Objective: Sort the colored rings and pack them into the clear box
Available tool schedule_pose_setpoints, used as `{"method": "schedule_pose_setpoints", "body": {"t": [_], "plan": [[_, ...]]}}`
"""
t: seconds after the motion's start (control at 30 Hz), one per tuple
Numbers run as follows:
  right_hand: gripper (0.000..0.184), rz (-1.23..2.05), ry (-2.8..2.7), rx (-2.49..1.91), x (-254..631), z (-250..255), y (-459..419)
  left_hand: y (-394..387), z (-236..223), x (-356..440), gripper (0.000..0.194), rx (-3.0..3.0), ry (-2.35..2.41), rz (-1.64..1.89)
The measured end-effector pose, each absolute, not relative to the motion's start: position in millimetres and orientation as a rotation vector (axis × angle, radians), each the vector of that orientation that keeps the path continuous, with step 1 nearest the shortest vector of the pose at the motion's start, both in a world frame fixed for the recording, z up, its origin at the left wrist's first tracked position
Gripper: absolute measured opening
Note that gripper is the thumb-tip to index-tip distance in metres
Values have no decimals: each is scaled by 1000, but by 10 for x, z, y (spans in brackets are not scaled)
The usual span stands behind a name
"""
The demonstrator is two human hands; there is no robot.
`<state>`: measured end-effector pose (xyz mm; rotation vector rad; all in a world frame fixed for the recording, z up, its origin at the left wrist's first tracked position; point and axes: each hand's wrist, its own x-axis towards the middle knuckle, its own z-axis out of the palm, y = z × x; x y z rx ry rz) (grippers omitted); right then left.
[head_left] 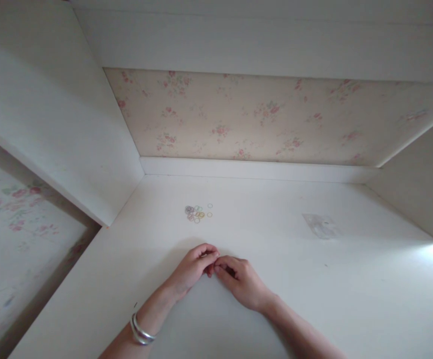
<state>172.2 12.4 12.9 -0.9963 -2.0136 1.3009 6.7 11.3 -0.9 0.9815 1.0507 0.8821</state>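
My left hand [196, 264] and my right hand [241, 279] meet over the white desk, their fingertips pinched together and touching. Whatever sits between the fingers is too small and too covered to make out. Just beyond my left hand lies a loose pile of thin small rings [195, 213], in grey, yellow, pinkish and greenish tones. Two single rings lie a little to the right of the pile. Around my left wrist is a silver bangle [140, 331].
A crumpled clear plastic bag [321, 226] lies on the desk [261, 214] to the right. A tiny dark speck [326, 265] is nearer. White side panels [70, 139] and a flowered wall [239, 117] bound the desk; a shelf edge runs above.
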Motion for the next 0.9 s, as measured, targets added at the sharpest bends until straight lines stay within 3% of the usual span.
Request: {"method": "schedule_pose_setpoints", "body": {"t": [0.4, 0.6, 0.9], "plan": [[30, 1207, -1911, -1156, 1659, -23, 61, 73, 11, 56, 28, 1130, 1138, 927], [36, 1159, -1642, -1321, 1956, -156, 82, 327, 18, -102, 21, 1636, 1487, 1133], [40, 1051, -1598, -1372, 2216, -243, 57, 1057, -90, -232, 41, 2261, 1944, 706]]}}
